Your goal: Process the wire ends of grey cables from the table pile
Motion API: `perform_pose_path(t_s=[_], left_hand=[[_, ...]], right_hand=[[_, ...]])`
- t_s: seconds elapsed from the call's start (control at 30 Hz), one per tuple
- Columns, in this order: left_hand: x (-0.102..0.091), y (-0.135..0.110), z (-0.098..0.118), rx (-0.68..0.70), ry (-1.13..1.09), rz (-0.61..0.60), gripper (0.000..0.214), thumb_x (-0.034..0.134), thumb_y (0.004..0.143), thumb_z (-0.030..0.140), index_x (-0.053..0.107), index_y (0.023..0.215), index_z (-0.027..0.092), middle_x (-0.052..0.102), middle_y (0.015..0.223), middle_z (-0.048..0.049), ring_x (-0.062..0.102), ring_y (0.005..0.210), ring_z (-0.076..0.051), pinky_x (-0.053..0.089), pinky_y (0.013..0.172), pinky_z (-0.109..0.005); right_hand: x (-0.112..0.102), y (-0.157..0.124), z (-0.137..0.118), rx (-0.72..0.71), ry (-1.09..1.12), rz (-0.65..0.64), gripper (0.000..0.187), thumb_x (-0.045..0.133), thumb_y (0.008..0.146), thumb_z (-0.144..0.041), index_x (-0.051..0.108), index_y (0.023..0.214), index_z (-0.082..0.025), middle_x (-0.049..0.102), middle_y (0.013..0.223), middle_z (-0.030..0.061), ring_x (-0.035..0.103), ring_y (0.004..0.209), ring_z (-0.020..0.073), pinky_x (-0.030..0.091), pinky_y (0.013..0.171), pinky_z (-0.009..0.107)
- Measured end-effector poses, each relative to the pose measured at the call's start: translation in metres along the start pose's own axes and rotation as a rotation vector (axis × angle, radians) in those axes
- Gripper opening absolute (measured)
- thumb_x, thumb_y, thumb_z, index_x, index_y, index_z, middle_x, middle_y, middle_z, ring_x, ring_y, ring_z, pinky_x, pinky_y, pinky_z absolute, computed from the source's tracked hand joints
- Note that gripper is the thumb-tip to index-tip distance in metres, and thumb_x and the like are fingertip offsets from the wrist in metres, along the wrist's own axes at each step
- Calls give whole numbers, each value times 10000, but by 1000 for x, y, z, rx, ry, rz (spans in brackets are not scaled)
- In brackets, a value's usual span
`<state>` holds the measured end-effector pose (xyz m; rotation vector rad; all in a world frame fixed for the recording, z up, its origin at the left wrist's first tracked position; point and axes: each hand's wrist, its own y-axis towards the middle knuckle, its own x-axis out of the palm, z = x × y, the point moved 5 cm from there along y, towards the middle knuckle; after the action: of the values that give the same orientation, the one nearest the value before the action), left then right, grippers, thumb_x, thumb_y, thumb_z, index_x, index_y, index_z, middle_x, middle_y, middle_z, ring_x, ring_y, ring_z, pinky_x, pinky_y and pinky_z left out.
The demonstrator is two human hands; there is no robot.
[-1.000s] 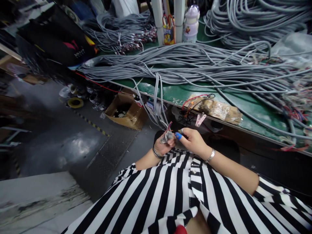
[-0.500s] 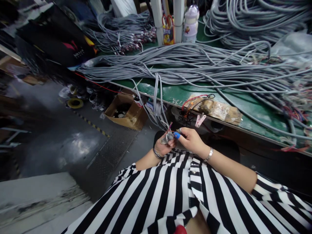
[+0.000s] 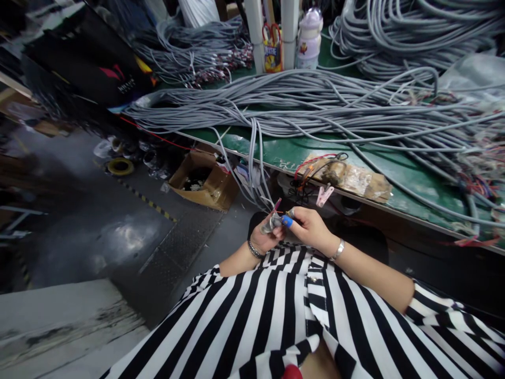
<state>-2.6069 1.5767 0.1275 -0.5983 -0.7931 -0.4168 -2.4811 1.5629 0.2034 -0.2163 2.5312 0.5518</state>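
Note:
Several grey cables (image 3: 254,152) hang over the bench edge, their ends reaching my hands in front of my striped shirt. My left hand (image 3: 267,234), its thumb wrapped in grey tape, is closed on the cable end, where thin coloured wires (image 3: 278,204) stick up. Close against it, my right hand (image 3: 310,226) pinches a thin orange wire from that end. Blue tape covers a fingertip of the right hand, and another finger wears a greyish wrap. The exact grip between the fingertips is too small to make out.
Long grey cables (image 3: 315,105) lie across the green bench (image 3: 276,150). On its front edge are a taped cardboard strip (image 3: 355,179) and a pink clip (image 3: 324,196). A bottle (image 3: 309,39) stands behind. Below sit a cardboard box (image 3: 213,187) and a yellow roll (image 3: 120,167).
Both hands stay together in the same place with only slight finger movement. The coloured wire tips have shifted a little to the right.

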Motion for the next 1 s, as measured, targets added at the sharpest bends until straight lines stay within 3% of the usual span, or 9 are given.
perform_pose_path(t_s=[0.17, 0.33, 0.4, 0.6, 0.67, 0.77, 0.87, 1.0], left_hand=[[-1, -2, 1, 33, -21, 109, 201, 689, 775, 312, 599, 679, 160, 478, 465, 34, 455, 419, -103, 334, 459, -238], [2, -1, 3, 121, 28, 155, 194, 777, 662, 199, 613, 750, 147, 621, 657, 5, 522, 526, -91, 356, 487, -216], [3, 1, 5, 153, 55, 131, 224, 794, 643, 207, 598, 733, 145, 590, 622, 12, 499, 524, -82, 352, 492, -211], [5, 3, 13, 231, 55, 9, 230, 703, 783, 323, 546, 731, 163, 473, 539, 27, 435, 494, -83, 314, 486, -215], [6, 1, 15, 239, 45, -11, 240, 714, 772, 331, 546, 737, 164, 468, 542, 27, 438, 498, -87, 303, 481, -215], [6, -2, 14, 223, 49, -20, 266, 733, 749, 352, 557, 720, 156, 460, 526, 28, 430, 481, -83, 290, 465, -214], [5, -2, 11, 235, 74, 9, 270, 780, 690, 318, 568, 696, 150, 490, 519, 32, 453, 470, -80, 314, 462, -210], [-2, 2, 3, 208, 125, 87, 342, 866, 561, 294, 597, 708, 142, 609, 598, 19, 502, 476, -73, 364, 474, -201]], right_hand=[[-6, -4, -8, -41, -189, 0, 361, 463, 935, -375, 440, 627, -188, 439, 641, 2, 389, 571, 114, 286, 554, 267], [-11, -11, -12, -127, -222, -1, 324, 460, 932, -339, 469, 647, -186, 473, 674, 19, 401, 576, 118, 289, 552, 268], [-12, -14, -16, -195, -176, -14, 300, 463, 927, -324, 475, 658, -191, 485, 675, 22, 412, 575, 122, 306, 557, 266], [-11, -25, -27, -350, -7, -152, 288, 464, 930, -380, 527, 718, -196, 539, 694, 44, 484, 606, 141, 371, 588, 271], [-13, -26, -19, -276, 76, -153, 330, 479, 924, -449, 545, 732, -189, 541, 693, 42, 487, 603, 139, 387, 583, 272], [-16, -25, 1, -27, 280, -42, 362, 554, 868, -542, 580, 816, -184, 592, 745, 47, 548, 657, 155, 449, 616, 284], [-11, -24, 18, 216, 523, 103, 377, 689, 774, -509, 560, 946, -199, 663, 898, 70, 632, 822, 193, 515, 725, 322], [3, -19, 21, 388, 751, 207, 439, 771, 695, -420, 509, 982, -215, 681, 969, 75, 662, 886, 196, 541, 758, 334]])
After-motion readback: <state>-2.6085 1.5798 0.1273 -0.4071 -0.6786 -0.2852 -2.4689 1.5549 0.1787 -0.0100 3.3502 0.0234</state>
